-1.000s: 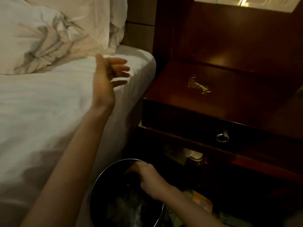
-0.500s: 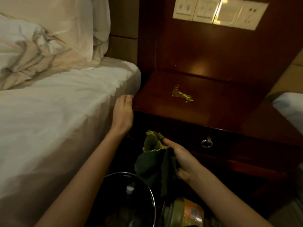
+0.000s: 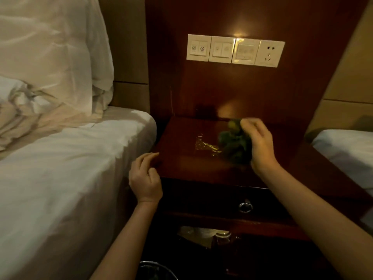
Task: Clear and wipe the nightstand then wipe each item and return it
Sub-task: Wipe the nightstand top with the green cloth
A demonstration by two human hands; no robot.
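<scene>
- While the bed (image 3: 60, 168) lies at left, the left hand (image 3: 145, 179) hovers by the nightstand (image 3: 181, 164) edge, fingers loosely curled, grasping nothing.
- Nightstand top looks cleared; a yellowish patch (image 3: 205, 145) remains.
- Right hand (image 3: 260, 145) clenches the green cloth (image 3: 234, 144) on top; wiping barely begun, items unreturned.

White bed (image 3: 60, 178) left, wall switches (image 3: 235, 50), bin (image 3: 155, 269) btm.

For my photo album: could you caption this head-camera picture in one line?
Right hand grips a green cloth over the dark wooden nightstand; left hand loosely curled at its corner.
</scene>
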